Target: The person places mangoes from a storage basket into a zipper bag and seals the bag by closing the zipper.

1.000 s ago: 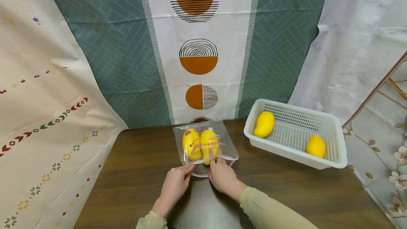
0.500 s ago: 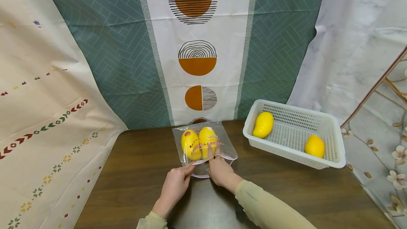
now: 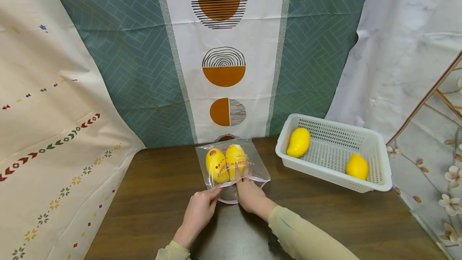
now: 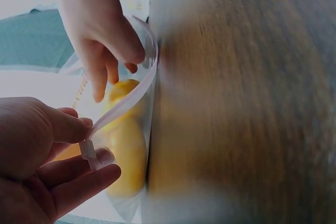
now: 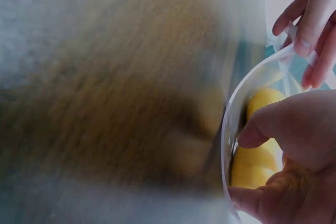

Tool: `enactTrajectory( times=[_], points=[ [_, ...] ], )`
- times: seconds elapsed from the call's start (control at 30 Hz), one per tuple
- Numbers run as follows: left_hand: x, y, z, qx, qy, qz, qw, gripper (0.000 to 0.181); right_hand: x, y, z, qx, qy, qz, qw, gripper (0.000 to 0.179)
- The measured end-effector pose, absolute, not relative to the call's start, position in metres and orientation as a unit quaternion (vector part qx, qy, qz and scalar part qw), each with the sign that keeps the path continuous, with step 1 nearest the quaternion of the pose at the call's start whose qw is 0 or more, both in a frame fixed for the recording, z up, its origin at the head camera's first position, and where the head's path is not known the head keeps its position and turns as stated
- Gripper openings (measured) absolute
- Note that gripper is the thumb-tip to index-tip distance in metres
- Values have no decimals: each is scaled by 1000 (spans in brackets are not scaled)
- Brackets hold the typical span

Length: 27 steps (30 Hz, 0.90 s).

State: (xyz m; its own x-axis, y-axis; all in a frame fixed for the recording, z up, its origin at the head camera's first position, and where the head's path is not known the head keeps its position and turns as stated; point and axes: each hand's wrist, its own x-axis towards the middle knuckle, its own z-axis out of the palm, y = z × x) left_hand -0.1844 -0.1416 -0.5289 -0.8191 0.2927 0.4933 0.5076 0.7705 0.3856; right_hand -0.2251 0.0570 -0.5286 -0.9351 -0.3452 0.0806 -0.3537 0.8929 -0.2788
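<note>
A clear zip bag [image 3: 259,163] with red print and a pink-edged mouth lies on the table, opening toward me. Two yellow mangoes sit side by side inside, the left mango [image 3: 213,161] and the right mango [image 3: 235,154]. My left hand [image 3: 199,208] pinches the left part of the bag's rim [image 4: 118,109] between thumb and fingers. Through the mouth reaches my right hand [image 3: 251,196], its extended fingers inside the bag at the near end of the right mango. In the right wrist view its thumb [image 5: 257,131] stands apart from the fingers. Printed film partly covers its fingertips.
A white perforated plastic basket [image 3: 333,177] stands on the right of the table, holding one mango [image 3: 299,142] at its left and another mango [image 3: 357,166] at its right. Patterned cloths hang behind and on both sides of the brown table [image 3: 144,196].
The right mango sits slightly deeper in the bag, with my right hand shifted a little left and inward. My left hand keeps its pinch on the rim.
</note>
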Motion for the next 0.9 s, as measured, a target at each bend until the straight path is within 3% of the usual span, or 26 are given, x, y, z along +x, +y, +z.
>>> enactTrajectory(
  times=[0.37, 0.9],
  points=[
    [-184, -142, -529, -217, -919, -262, 202, 36, -204, 65, -517, 237, -958, 161, -4, 85],
    [-184, -142, -529, -213, -921, -257, 200, 38, -196, 84, -496, 278, -946, 165, 17, 61]
  ],
)
